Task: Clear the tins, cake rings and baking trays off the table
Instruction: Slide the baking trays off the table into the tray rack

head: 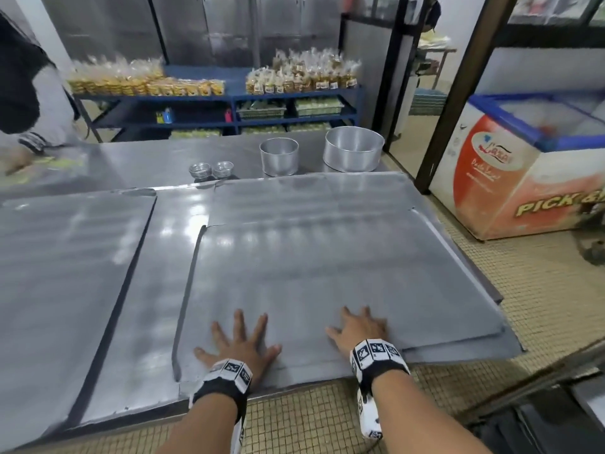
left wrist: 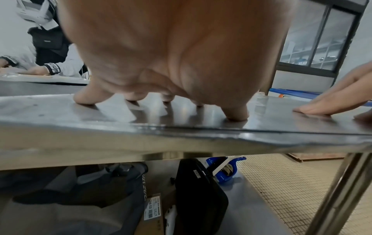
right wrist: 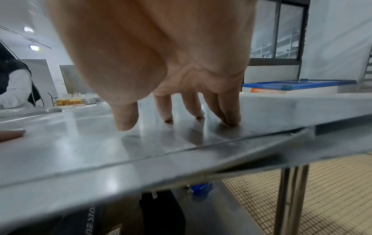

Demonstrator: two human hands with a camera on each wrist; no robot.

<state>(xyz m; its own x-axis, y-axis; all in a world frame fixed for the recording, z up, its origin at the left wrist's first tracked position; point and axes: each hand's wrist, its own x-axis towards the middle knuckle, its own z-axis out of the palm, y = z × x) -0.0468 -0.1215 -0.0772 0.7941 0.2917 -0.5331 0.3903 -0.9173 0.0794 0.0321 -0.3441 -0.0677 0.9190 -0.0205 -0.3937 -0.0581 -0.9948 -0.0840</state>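
**A:** What does the head view show?

**B:** A steel table (head: 176, 208) with flat baking trays on it. The left hand (head: 240, 344) and right hand (head: 358, 329) lie spread, palms down, on the top tray of a stack (head: 311, 273) at the near right corner, which juts past the table edge. Another tray (head: 65, 257) lies to the left. Beyond are two cake rings (head: 279, 157), (head: 353, 149) and small tins (head: 211, 169).

**A:** And the left wrist view?

**B:** The left hand's fingertips (left wrist: 236, 115) press on the tray top (left wrist: 60, 109); fingers straight, gripping nothing.

**A:** The right wrist view?

**B:** The same: right fingertips (right wrist: 231, 119) touch the sheet (right wrist: 80, 143), nothing held. Layered tray edges show below.

**A:** Which step is this?

**B:** Probably gathering the tray stack. Next, I judge, fingers must hook under an edge for lifting; flat sheets could slide apart.
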